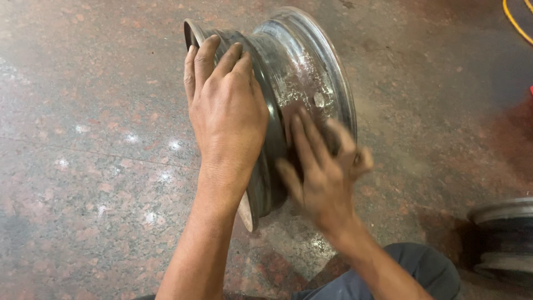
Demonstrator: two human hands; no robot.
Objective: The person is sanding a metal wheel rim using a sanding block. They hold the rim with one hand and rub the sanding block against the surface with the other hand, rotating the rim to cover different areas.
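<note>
While the metal wheel rim [288, 83] stood on edge at upper centre of the frame, its axle line running left to right, the left hand [225, 105] lay over its near flange, fingers curled on top. The right hand [325, 166], blurred, pressed spread fingers against the barrel, lower right.

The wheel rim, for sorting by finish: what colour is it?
Dull silver-grey metal wheel rim, grimy and scuffed, in the head view.

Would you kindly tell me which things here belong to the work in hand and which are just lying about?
In hand:
- metal wheel rim, standing on edge
- left hand gripping its rim edge
- right hand on its barrel, blurred

Lying about:
- second rim at right
- yellow cable
- stone floor
</note>
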